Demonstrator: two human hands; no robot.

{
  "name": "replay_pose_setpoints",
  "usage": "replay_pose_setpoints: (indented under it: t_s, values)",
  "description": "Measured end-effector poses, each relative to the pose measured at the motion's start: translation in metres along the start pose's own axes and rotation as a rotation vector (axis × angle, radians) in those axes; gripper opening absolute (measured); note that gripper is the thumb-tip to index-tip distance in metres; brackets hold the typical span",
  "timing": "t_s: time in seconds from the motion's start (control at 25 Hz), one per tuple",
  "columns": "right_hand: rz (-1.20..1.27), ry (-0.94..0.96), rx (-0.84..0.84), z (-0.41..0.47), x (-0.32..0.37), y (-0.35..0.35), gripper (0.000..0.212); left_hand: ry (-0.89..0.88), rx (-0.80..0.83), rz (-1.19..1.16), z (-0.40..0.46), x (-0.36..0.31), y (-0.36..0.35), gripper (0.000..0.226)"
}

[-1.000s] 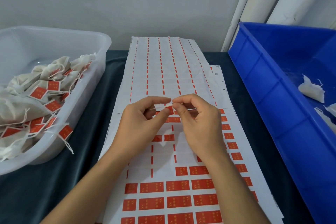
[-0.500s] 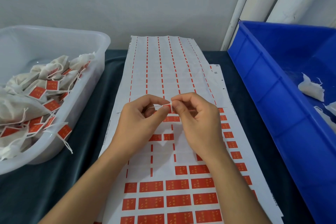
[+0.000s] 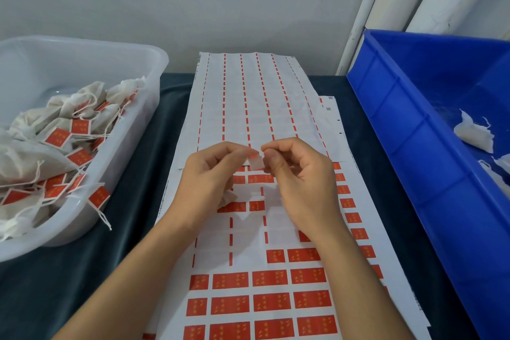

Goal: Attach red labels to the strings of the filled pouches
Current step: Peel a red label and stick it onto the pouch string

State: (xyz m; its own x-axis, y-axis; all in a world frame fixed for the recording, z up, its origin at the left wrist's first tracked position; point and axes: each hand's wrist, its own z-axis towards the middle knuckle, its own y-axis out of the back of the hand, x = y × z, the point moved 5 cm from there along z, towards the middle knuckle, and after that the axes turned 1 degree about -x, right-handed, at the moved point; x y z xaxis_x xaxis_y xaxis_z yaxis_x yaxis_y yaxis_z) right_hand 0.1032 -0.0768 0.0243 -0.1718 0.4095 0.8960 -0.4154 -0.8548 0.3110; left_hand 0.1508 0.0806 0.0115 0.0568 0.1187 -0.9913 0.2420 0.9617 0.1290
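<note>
My left hand point(image 3: 209, 174) and my right hand point(image 3: 298, 174) meet above the label sheet point(image 3: 256, 257). Between their fingertips they pinch a small label point(image 3: 255, 162), whose pale back side faces me. A white pouch point(image 3: 227, 199) shows partly under my left palm; its string is hidden by the fingers. Red labels point(image 3: 270, 277) fill the near rows of the sheet, while the far rows are peeled, leaving thin red strips.
A clear plastic tub point(image 3: 116, 163) on the left holds several pouches with red labels on their strings. A blue bin point(image 3: 414, 146) on the right holds a few white pouches point(image 3: 473, 135). Dark cloth point(image 3: 82, 284) covers the table. White pipes stand behind the bin.
The label between my fingertips has turned: its red face showed earlier, now its pale back faces me. Both hands stay in nearly the same place.
</note>
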Motion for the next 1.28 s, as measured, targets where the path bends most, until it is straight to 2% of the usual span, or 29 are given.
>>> replay_pose_setpoints:
  t_s: [0.16,0.44,0.6,0.76,0.92,1.28]
  values:
    - [-0.007,0.005,0.002,-0.0003,0.0012,-0.0007,0.009,0.078,-0.029,-0.030,-0.0007,-0.0016,-0.0005,0.049]
    - [-0.030,0.017,0.018,-0.0012,0.0032,-0.0030,0.015,0.191,-0.026,-0.088,-0.0008,-0.0021,0.0024,0.037]
    - [-0.026,0.026,0.001,-0.0006,0.0024,-0.0018,0.012,0.237,0.017,-0.036,0.0000,-0.0008,0.0006,0.036]
    - [-0.030,0.020,0.001,-0.0005,0.0014,-0.0017,0.008,0.226,0.018,0.030,0.0021,0.0010,0.0009,0.030]
    - [-0.031,0.015,0.012,-0.0002,0.0014,-0.0014,0.010,0.227,0.054,-0.006,0.0027,0.0019,0.0012,0.021]
    - [-0.040,0.012,0.034,0.0007,-0.0009,0.0006,0.004,0.196,0.073,-0.024,0.0023,0.0019,0.0016,0.019]
